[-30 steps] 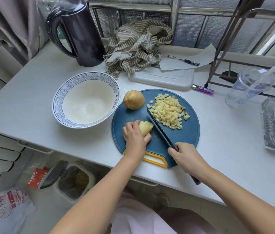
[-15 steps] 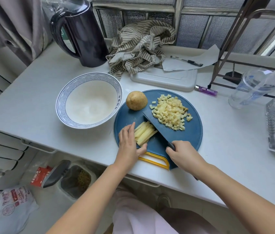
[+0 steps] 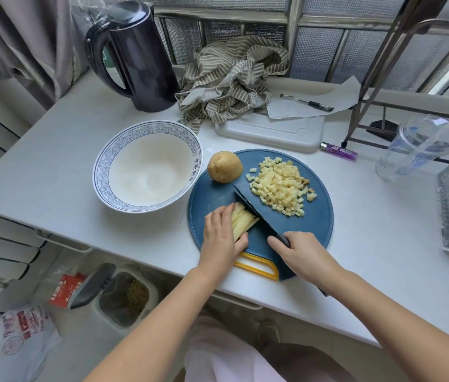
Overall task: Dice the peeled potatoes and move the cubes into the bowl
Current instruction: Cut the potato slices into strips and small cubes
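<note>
- kettle (image 3: 140,59): glossy dark plastic
- bowl (image 3: 147,166): shiny glazed ceramic
- cutting board (image 3: 314,224): matt blue plastic
- cloth (image 3: 231,75) behind the board: crumpled striped fabric
- table (image 3: 52,150): smooth white

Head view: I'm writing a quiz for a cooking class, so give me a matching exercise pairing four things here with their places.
1 bowl; 2 whole potato; 3 potato cubes; 4 potato sticks.
A piled on the board's right half; B under the left hand, beside the knife; C off the board, no cubes inside; D uncut, at the board's far left edge.
Pairs: 1-C, 2-D, 3-A, 4-B.
</note>
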### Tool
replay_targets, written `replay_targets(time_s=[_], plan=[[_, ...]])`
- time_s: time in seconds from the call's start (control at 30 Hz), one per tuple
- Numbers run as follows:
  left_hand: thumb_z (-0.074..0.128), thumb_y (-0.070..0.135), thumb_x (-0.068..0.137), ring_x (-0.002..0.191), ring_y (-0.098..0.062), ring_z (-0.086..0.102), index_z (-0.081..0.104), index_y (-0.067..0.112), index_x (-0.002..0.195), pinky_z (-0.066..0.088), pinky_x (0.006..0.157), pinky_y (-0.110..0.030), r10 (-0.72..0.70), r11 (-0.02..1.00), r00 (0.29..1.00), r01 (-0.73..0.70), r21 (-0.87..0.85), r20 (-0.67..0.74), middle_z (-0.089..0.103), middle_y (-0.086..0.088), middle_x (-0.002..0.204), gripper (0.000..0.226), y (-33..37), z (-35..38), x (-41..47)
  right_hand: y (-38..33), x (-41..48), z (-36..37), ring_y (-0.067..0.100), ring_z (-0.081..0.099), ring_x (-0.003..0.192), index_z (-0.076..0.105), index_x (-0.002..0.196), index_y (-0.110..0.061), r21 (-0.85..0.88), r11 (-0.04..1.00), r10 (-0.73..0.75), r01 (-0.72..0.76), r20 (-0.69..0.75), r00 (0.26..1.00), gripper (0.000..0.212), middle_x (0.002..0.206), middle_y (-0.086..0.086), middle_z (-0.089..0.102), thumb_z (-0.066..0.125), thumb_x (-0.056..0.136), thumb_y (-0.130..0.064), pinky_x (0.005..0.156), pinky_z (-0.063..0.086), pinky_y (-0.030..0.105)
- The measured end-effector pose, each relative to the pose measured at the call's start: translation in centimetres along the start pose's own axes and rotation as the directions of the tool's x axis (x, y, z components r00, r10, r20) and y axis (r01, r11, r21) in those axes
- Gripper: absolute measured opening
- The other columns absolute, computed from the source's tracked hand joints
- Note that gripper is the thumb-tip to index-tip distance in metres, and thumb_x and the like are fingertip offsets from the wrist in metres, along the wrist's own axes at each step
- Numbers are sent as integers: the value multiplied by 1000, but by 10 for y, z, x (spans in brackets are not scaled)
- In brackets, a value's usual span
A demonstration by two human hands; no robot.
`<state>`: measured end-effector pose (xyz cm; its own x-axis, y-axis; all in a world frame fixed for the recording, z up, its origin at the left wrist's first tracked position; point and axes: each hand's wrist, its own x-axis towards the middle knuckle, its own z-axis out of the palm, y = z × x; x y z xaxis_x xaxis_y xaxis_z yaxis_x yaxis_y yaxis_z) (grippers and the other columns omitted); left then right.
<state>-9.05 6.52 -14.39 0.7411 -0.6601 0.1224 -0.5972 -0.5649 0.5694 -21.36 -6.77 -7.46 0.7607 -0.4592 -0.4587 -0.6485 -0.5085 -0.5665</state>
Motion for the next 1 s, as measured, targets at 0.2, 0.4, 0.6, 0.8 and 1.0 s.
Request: replay_targets(time_s=[0.2, 0.4, 0.6, 0.8, 1.0], plan=[[70, 21, 78, 114, -25, 37, 45, 1, 132, 35, 103, -41, -10, 998, 1000, 10, -55, 2, 45, -13, 123, 63, 2, -2, 7, -3, 10, -9, 19, 42, 55, 41, 65, -8, 31, 999, 5, -6, 40, 999, 63, 62, 8, 47, 31, 98, -61, 57, 34, 31], [46, 60, 75, 116, -18, 32, 39, 7, 135, 26, 102, -29, 18, 999, 1000, -19, -43, -11, 41, -5, 126, 80, 3, -1, 2, -7, 7, -1, 17, 41, 53, 38, 60, -10, 23, 1000, -5, 5, 21, 1000, 62, 58, 4, 44, 30, 101, -56, 54, 30, 29], [47, 56, 83, 118, -20, 34, 38, 9, 135, 31, 102, -33, 68, 998, 996, -67, 12, -53, 45, -8, 130, 71, -1, 4, -2, -11, 7, 11, 18, 42, 54, 38, 59, -12, 22, 999, -34, 34, -21, 999, 61, 57, 3, 44, 29, 101, -55, 54, 30, 31], [43, 50, 88, 117, -23, 38, 41, 6, 134, 40, 100, -40, 77, 991, 995, -69, 115, -68, 48, -11, 129, 63, 0, 8, -2, -9, 10, 3, 16, 39, 52, 36, 59, -12, 58, 998, -20, 19, 12, 1000, 60, 57, 2, 42, 30, 102, -54, 52, 27, 29], [38, 46, 92, 121, -25, 33, 38, 4, 135, 37, 105, -43, 65, 989, 997, -57, 140, -49, 46, -15, 132, 59, -1, 12, -2, -2, 15, -5, 16, 40, 53, 36, 60, -11, 14, 999, -36, 35, 48, 998, 61, 58, 3, 43, 30, 100, -57, 53, 28, 28]])
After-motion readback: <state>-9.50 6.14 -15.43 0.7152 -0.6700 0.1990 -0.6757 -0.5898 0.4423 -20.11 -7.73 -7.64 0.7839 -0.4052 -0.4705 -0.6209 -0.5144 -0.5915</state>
